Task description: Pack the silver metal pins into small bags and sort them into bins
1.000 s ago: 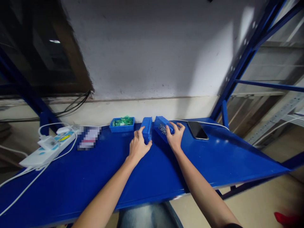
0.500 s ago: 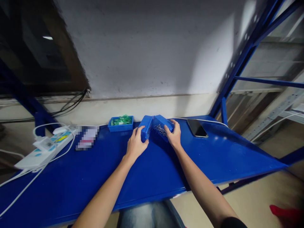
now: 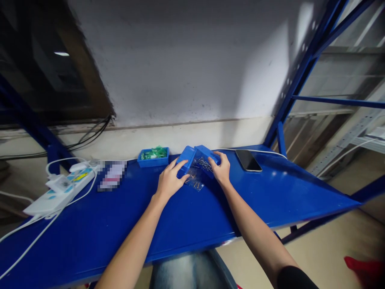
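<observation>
Left hand (image 3: 171, 180), half-curled, grips a tilted blue plastic bin (image 3: 187, 155) just beside a second blue bin (image 3: 205, 151), also tilted, with silvery metal fasteners (image 3: 205, 165), clasped by the half-curled right hand (image 3: 221, 169); a clear plastic bag (image 3: 199, 188) of brownish pieces (image 3: 197, 185) shows below, over a glossy blue tabletop (image 3: 192, 224).

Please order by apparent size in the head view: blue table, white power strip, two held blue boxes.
Blue table
White power strip
Left box in left hand, right box in right hand: alike, partly covered, so unranked
</observation>
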Tool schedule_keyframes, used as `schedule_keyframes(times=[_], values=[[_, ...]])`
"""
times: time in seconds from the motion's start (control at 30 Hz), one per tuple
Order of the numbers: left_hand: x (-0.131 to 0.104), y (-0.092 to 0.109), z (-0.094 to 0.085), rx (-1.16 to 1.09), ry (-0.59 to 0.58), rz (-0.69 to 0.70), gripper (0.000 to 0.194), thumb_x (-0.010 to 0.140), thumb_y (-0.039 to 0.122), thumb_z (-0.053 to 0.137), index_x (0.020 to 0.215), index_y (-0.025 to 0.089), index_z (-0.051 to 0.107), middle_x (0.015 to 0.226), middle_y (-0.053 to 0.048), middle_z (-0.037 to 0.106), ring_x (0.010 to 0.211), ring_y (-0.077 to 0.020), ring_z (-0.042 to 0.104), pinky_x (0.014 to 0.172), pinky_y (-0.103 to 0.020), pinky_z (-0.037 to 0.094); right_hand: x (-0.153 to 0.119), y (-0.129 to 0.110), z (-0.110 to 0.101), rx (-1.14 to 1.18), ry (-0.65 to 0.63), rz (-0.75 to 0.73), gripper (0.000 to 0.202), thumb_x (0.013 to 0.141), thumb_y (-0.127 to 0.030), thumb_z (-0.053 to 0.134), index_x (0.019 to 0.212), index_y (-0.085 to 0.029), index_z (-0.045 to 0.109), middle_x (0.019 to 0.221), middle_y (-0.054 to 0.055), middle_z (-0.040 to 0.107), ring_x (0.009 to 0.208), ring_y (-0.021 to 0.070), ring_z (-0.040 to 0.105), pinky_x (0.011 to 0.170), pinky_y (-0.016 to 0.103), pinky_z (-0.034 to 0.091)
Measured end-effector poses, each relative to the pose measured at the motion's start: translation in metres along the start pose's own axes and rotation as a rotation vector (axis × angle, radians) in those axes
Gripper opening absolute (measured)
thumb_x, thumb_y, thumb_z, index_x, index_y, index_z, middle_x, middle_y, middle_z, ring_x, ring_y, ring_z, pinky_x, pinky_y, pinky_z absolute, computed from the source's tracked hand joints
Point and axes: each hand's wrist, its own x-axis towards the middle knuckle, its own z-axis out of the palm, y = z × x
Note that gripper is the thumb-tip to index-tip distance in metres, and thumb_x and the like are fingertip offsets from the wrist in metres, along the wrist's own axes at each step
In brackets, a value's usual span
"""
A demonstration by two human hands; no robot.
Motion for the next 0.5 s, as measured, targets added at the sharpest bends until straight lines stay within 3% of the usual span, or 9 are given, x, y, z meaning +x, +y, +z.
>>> schedule_keyframes(times=[0.3, 0.5], values=[[0.002, -0.001, -0.005, -0.050, 0.023, 0.040, 0.045, 0.076, 0.024, 0.065, 0.118, 0.033, 0.053, 0.137, -0.001, 0.046, 0.121, -0.0229, 0.047, 0.100, -0.042, 0.040, 0.001, 0.003, -0.005, 0.024, 0.014, -0.029, 0.033, 0.075, -0.038, 0.059, 0.101, -0.017, 0.059, 0.099, 0.008, 0.063, 0.093, 0.0226, 0.058, 0.084, 0.037, 0.044], [0.003, -0.009, -0.005, -0.089, 0.096, 0.017, 0.041, 0.076, 0.023, 0.063, 0.116, 0.030, 0.054, 0.137, -0.003, 0.044, 0.122, -0.0221, 0.046, 0.101, -0.038, 0.040, 0.002, 0.011, -0.014, 0.020, -0.018, -0.059, 0.028, 0.076, -0.038, 0.058, 0.095, -0.018, 0.061, 0.095, 0.007, 0.063, 0.090, 0.0220, 0.059, 0.082, 0.036, 0.045]])
